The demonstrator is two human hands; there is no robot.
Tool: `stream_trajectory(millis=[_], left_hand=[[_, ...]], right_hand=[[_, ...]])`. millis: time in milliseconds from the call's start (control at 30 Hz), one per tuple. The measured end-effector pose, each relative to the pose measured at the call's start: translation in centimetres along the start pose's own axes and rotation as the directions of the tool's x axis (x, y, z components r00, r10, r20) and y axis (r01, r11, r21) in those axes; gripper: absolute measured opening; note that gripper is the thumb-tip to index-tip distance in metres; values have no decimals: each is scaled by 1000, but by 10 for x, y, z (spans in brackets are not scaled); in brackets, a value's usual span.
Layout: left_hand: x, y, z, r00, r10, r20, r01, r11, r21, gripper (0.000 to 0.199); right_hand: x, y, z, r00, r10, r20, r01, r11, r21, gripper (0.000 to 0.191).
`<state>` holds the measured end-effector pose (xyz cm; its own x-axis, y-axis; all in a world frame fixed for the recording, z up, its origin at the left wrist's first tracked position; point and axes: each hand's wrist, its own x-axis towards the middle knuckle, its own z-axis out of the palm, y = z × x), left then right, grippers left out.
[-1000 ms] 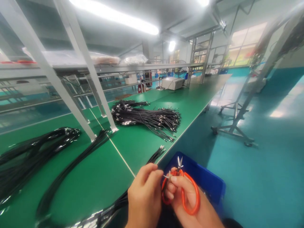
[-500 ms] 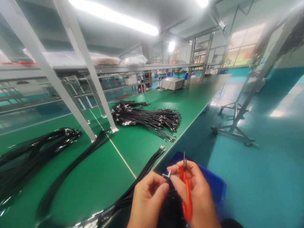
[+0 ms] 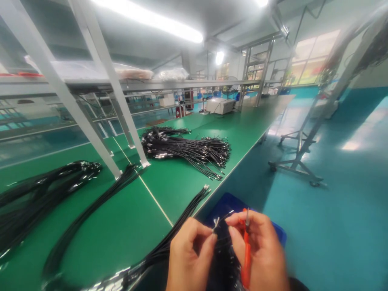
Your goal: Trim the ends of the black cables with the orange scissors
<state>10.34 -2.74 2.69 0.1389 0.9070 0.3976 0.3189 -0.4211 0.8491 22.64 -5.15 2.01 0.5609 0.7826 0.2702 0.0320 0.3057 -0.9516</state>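
Pinched btwn thumb and forefinger of left hand point(image 3: 189, 258) was one metal wire tip point(image 3: 215, 222), held over the blue bin point(image 3: 224, 204) at the green bench point(image 3: 169, 186) edge. Right hand point(image 3: 260, 254) was clenched round one pair of orange scissors point(image 3: 246, 246), blades up, v. close to the fingers: a slip could nick skin or cut wrong spot. Counted: 2 hands, 1 scissors, 1 bin, approx. 4 cable bundles point(image 3: 184, 149).
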Motion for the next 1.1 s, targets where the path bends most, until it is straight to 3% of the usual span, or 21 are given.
stream_trajectory(millis=[167, 333, 433, 533, 667, 800, 900, 1000, 1100], left_hand=[[-1, 5, 4, 985, 167, -29, -165, 984, 60, 17], [-2, 6, 5, 985, 172, -13, -171, 984, 43, 16], [-1, 3, 2, 995, 100, 26, -98, 994, -49, 15], [1, -1, -3, 992, -55, 114, 77, 976, -204, 13], [4, -5, -6, 941, -266, 209, 331, 849, -412, 17], [5, -6, -4, 917, -309, 252, 397, 767, -504, 26], [4, -7, -3, 918, -308, 250, 396, 752, -527, 28], [3, -8, -4, 916, -309, 255, 400, 732, -552, 27], [2, -6, -3, 914, -310, 260, 405, 709, -578, 24]], right_hand=[[1, -16, 2, 992, 124, 17, -124, 992, 35, 12], [4, -11, -1, 990, 87, 109, -84, 996, -31, 15], [7, -3, -2, 989, 83, 125, -75, 995, -68, 13], [11, 1, -4, 988, 96, 120, -88, 994, -64, 14], [13, -7, -6, 990, 92, 105, -95, 995, 26, 15], [12, -11, -3, 967, 68, 246, -76, 997, 21, 18], [9, -6, 2, 962, 4, 272, 4, 1000, -29, 18], [7, 0, 3, 956, -141, 256, 170, 981, -95, 18], [5, 2, 2, 907, -334, 255, 385, 904, -186, 25]])
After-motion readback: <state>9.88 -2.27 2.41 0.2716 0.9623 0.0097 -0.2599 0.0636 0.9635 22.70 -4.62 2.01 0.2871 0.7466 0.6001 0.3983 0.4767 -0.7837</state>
